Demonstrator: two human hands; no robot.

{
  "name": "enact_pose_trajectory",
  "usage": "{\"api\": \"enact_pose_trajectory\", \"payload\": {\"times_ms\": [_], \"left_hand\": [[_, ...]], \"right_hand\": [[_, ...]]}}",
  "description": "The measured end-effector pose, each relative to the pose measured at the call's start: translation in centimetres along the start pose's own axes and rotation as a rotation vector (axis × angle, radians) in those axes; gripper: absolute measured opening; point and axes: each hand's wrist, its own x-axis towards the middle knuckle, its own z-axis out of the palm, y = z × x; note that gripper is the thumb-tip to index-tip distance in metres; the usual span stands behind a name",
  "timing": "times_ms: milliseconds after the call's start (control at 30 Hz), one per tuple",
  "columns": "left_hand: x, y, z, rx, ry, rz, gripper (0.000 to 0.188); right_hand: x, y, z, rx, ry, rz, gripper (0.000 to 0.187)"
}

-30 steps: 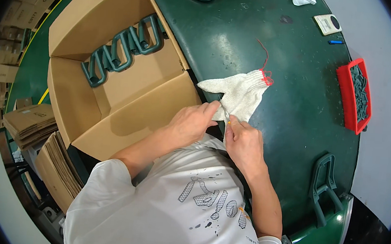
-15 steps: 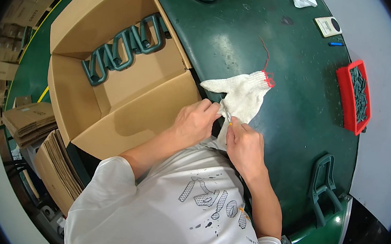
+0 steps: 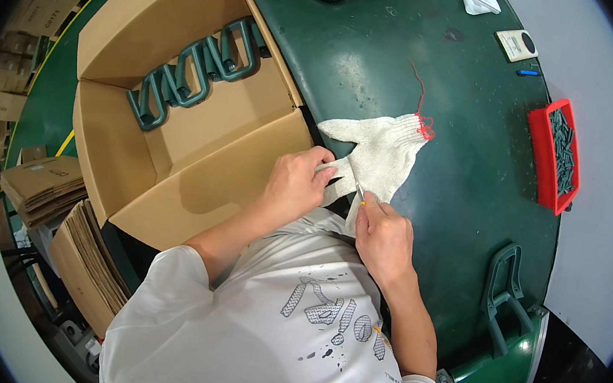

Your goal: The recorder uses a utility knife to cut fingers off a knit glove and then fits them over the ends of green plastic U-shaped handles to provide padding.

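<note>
A white knitted work glove [image 3: 387, 155] with a red-edged cuff and a loose red thread lies on the green table. My left hand [image 3: 295, 183] is closed, pinching one of the glove's fingers at its left side. In my closed right hand [image 3: 385, 236] is a small metal-bladed tool [image 3: 360, 191] with a bit of yellow, most of it hidden by the fingers. Its tip points at the glove's palm, near the base of the fingers. Whether the blade goes through the knit I cannot tell.
Left of the glove stands an open cardboard box [image 3: 207, 149] with several green handle-shaped frames [image 3: 199, 81]. A red bin [image 3: 552, 156] of small green pieces is at the right. Another green frame [image 3: 500, 291] lies nearer me. Flattened cartons [image 3: 89, 266] lean at the lower left.
My left hand has shifted slightly left and down, drawing the glove's finger out from the palm. The glove's fingers are now spread apart; my right hand has moved slightly down.
</note>
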Motion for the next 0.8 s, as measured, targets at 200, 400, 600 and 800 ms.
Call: {"api": "enact_pose_trajectory", "payload": {"times_ms": [200, 400, 600, 800], "left_hand": [[-0.3, -0.5, 0.9, 0.131, 0.12, 0.291, 0.019], [-0.1, -1.4, 1.1, 0.105, 0.157, 0.38, 0.015], [-0.1, -1.5, 0.5, 0.211, 0.151, 0.412, 0.013], [-0.2, -1.3, 0.6, 0.304, 0.212, 0.464, 0.019]], "right_hand": [[0.3, -0.7, 0.1, -0.003, 0.008, -0.023, 0.027], [0.7, -0.8, 0.6, -0.012, 0.0, -0.024, 0.027], [0.6, -0.7, 0.7, -0.046, -0.016, -0.024, 0.028], [0.6, -0.9, 0.8, -0.091, -0.019, -0.032, 0.032]]}}
